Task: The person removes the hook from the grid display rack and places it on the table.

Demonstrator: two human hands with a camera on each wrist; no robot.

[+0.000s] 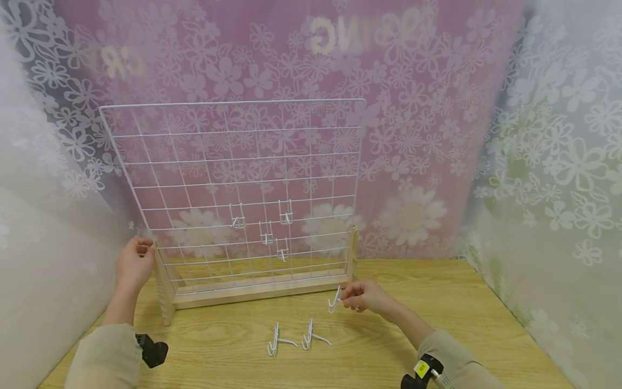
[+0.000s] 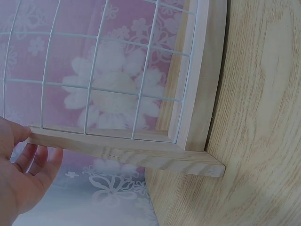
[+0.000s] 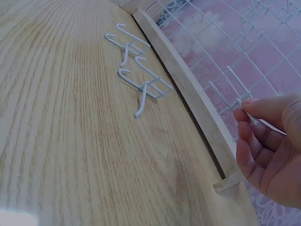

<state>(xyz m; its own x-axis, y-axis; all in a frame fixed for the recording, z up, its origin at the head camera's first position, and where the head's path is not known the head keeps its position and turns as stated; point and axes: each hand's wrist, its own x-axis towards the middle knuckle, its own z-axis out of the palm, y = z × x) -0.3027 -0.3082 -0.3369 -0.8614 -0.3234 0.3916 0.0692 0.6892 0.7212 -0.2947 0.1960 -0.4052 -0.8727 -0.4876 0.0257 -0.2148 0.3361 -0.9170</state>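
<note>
A white wire grid panel stands upright in a wooden stand. At the left end, my left hand grips the top of the stand's side post, thumb on one side and fingers on the other. My right hand pinches a white metal hook by its prong, in front of the stand's right end. In the right wrist view, that hook's two wire ends point toward the grid. Two more white hooks lie side by side on the table before the stand.
Several white hooks hang on the lower middle of the grid. The wood-grain table spreads below. A pink flowered curtain forms the back, with pale flowered sheets at the sides.
</note>
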